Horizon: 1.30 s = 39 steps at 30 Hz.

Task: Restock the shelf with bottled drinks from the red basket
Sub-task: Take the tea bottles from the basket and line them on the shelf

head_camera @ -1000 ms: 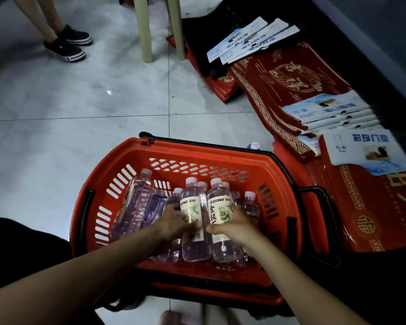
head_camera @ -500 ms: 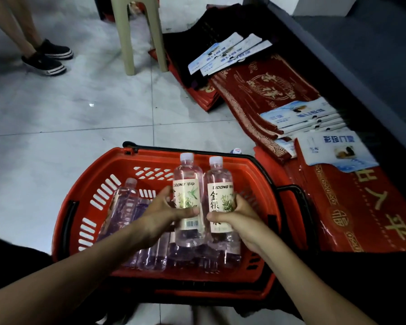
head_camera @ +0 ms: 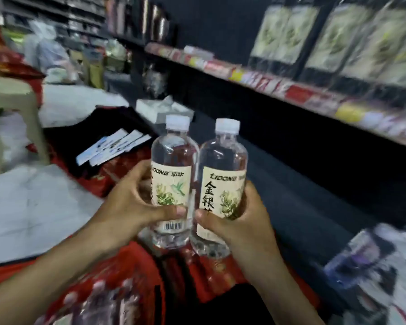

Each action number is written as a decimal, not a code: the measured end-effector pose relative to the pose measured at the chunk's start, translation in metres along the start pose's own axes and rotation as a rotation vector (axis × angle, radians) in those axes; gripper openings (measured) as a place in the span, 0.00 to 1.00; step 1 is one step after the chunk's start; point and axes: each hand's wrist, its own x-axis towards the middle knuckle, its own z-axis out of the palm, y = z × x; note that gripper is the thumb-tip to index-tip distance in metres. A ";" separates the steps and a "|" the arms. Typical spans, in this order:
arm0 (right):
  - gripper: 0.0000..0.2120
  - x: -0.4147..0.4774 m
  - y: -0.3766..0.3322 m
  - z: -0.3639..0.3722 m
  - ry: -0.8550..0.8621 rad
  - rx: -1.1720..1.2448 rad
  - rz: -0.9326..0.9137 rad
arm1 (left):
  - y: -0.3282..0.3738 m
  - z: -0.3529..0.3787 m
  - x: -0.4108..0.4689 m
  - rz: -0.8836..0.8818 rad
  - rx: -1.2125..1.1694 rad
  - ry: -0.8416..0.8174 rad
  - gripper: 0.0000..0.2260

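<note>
Hands are both full. The left hand [head_camera: 131,207] is wrapped round the left bottle [head_camera: 174,165], with its thumb across the label just above the bar code. The right hand [head_camera: 242,221] grasps the right bottle [head_camera: 223,170] the same way, low on the label. Both bottles stand upright in the middle of the view, side by side, so close that they look like they touch. Their white caps are on.

The red basket [head_camera: 136,266] is down at 7 o'clock. More drinks [head_camera: 99,299] lie in it, but they are blurry. The shelf [head_camera: 279,83] runs from 12 o'clock across to 3 o'clock, with a strip of price tags along its edge. Big packs [head_camera: 338,36] stand on it at 1 o'clock. A pale stool [head_camera: 12,109] is at 9 o'clock.

I think the job now is to carry these two bottles over to the shelf. To do it well, hold them straight up and swing them toward 3 o'clock, where the lower shelf looks dark and open. That part is blurry, so look first for a free spot. Put one bottle down at a time, flat on its bottom. Turn each label to face out. Let go only when the bottle stands by itself. The grip sits low, so a tall bottle could tip if it bumps the shelf edge.
</note>
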 end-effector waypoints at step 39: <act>0.34 0.040 -0.156 -0.323 0.883 -0.288 -0.407 | 0.217 0.367 0.146 0.339 0.041 -0.438 0.44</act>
